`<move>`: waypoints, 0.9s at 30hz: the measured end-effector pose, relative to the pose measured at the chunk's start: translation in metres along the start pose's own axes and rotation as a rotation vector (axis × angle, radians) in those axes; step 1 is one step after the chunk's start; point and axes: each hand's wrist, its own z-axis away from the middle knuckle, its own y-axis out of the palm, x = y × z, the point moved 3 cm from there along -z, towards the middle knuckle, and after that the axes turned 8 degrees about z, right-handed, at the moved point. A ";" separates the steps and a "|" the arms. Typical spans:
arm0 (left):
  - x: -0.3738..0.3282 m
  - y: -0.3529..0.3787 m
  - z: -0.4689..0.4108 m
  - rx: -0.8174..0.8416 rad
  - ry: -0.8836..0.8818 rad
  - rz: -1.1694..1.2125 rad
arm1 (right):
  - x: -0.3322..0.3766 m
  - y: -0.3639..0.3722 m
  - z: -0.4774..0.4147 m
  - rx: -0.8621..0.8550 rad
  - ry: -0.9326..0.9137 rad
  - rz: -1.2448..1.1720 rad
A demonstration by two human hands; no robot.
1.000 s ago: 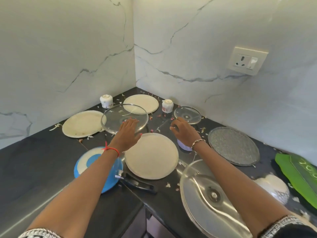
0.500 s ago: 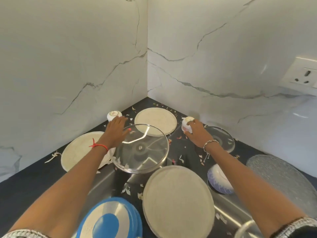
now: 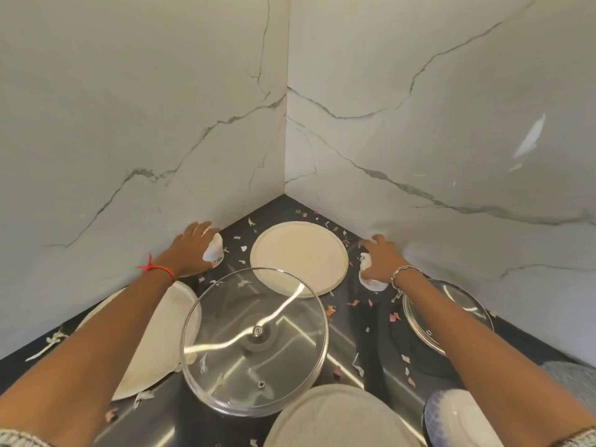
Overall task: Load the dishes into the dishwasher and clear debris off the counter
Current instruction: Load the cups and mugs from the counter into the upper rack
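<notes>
1. Left hand (image 3: 188, 251): fingers (image 3: 197, 229) curled over the left cup (image 3: 215, 250), grasping it from the wall side. The cup is white and stands on the counter (image 3: 283, 208) close to the left wall (image 3: 129, 124). Whether it is upright or lifted cannot be told. A red thread (image 3: 158, 269) circles the wrist.

2. Right hand (image 3: 383, 261): fingers (image 3: 375, 241) bent down and wrapped round the right cup (image 3: 371, 280), also white. Only its lower part shows beneath the palm, near the right wall (image 3: 451, 124). A metal bracelet (image 3: 407, 271) is on the wrist.

3. Corner plate (image 3: 300, 258): cream, flat on the counter between the two cups.

4. Big lid (image 3: 254, 341): clear glass with a centre knob, lying between the forearms. Its far rim overlaps the corner plate's near edge.

5. Left plate (image 3: 154, 337): cream, partly under the left forearm, its edge under the big lid.

6. Small lid (image 3: 451, 321): glass, metal-rimmed, partly hidden by the right forearm.

7. Near plate (image 3: 342, 417): cream, at the bottom edge of the view, just beside the big lid.

8. Bowl (image 3: 458, 421): white with a blue rim, bottom right, beside the near plate.

9. Debris (image 3: 329, 309): pale and pinkish scraps scattered over the dark counter, thickest around the corner plate and between the two lids.
</notes>
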 end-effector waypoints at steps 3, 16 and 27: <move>0.011 0.002 -0.014 0.135 -0.009 -0.058 | -0.002 0.009 -0.014 0.102 0.003 0.045; -0.004 -0.024 0.002 0.010 -0.079 0.098 | -0.004 -0.013 0.010 0.051 -0.004 -0.078; -0.082 -0.104 0.066 -0.070 -0.008 0.273 | 0.008 -0.099 0.132 -0.090 0.044 -0.172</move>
